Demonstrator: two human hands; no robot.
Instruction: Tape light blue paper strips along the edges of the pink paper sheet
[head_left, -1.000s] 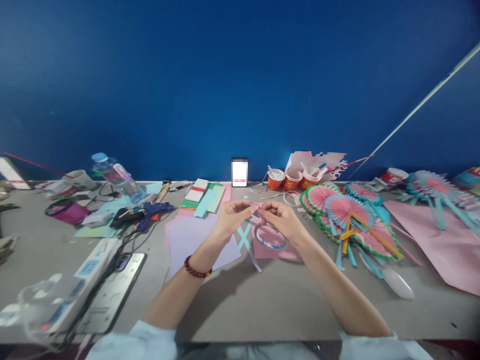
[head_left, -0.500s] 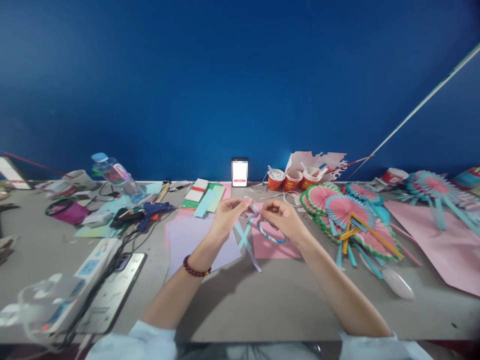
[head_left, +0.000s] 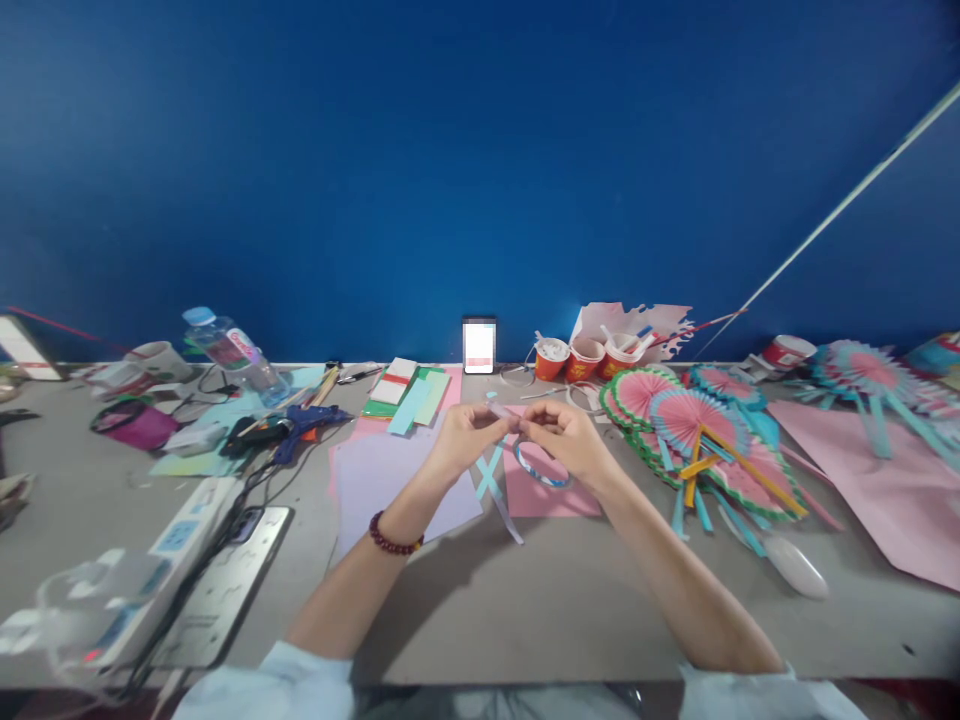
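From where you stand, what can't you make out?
All in the head view:
- Pale strip: part hidden by the left hand and right hand.
- Upright phone: on-screen words too small, blurred.
- Pleated paper, far right: cut off by the picture's edge.

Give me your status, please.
Left hand, right hand: fingertips together on purple strip. Blue-and-white ring by right hand. Pink sheet, crossed blue strips beneath.
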